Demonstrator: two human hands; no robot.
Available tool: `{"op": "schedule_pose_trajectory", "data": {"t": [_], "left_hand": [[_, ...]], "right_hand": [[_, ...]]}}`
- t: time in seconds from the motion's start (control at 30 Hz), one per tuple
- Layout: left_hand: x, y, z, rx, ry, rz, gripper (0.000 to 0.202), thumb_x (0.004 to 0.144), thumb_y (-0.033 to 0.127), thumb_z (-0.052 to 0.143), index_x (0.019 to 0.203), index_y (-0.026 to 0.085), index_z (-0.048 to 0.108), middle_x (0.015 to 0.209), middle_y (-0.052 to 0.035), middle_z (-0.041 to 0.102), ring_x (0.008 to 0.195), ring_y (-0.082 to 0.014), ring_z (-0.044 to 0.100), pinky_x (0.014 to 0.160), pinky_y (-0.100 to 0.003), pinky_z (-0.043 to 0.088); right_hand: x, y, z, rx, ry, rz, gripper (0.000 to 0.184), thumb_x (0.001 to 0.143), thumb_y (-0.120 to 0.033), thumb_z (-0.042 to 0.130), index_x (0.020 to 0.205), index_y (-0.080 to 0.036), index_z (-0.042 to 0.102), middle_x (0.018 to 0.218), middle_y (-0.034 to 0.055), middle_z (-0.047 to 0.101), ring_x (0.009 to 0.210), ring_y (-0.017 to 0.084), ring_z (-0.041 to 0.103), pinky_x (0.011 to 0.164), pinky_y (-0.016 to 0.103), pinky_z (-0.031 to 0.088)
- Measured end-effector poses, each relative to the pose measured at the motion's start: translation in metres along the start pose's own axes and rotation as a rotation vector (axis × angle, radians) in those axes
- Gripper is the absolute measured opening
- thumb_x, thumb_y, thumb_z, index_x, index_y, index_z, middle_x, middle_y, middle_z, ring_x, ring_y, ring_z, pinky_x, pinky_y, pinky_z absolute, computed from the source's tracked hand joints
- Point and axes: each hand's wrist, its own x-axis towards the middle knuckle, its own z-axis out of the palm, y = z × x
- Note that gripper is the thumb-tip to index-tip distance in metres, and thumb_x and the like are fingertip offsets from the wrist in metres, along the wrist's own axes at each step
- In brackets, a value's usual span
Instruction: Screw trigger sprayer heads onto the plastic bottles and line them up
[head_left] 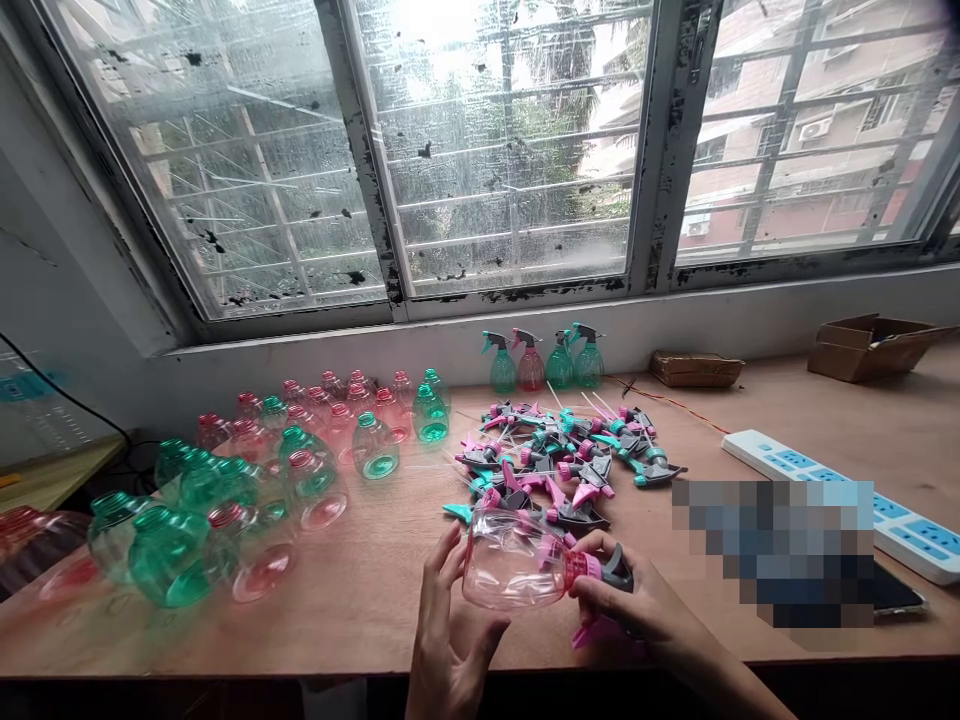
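A clear pink spray bottle (510, 565) lies on its side in the air above the table's front edge, its neck pointing right. My right hand (622, 595) is closed around the neck, where a pink collar and grey trigger head (616, 570) are fitted. Part of the head is hidden by the fingers. My left hand (450, 630) is open, thumb and fingers spread by the bottle's base; I cannot tell whether it touches. Just beyond the bottle spreads a heap of loose trigger heads (562, 455) in pink, teal and grey, with thin tubes.
Several headless green and pink bottles (169, 560) crowd the table's left side. Finished spray bottles (529, 365) stand against the window wall. A brown box (696, 369), an open carton (862, 350), a white power strip (840, 500) and a dark, partly blurred item (896, 590) lie right.
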Motion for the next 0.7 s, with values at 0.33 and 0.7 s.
{"op": "schedule_pose_trajectory", "data": {"t": [0.33,0.7], "left_hand": [[-0.001,-0.008,0.003,-0.011,0.005,-0.020,0.047,0.098,0.045,0.060,0.143,0.034,0.054,0.158,-0.0074,0.046,0.144,-0.0332,0.046,0.117,-0.048,0.046],[0.000,-0.009,0.003,0.032,0.035,0.036,0.042,0.096,0.040,0.064,0.136,0.032,0.059,0.150,-0.0096,0.054,0.141,-0.0336,0.051,0.114,-0.051,0.048]], "right_hand": [[-0.002,-0.005,0.001,-0.058,0.019,0.015,0.038,0.084,-0.048,0.078,0.101,-0.020,0.058,0.067,-0.0011,0.074,0.065,0.019,0.067,0.064,0.028,0.049],[0.001,0.002,-0.001,0.023,0.014,0.003,0.040,0.084,-0.049,0.078,0.101,-0.020,0.057,0.066,-0.0012,0.072,0.063,0.019,0.065,0.066,0.032,0.053]]}}
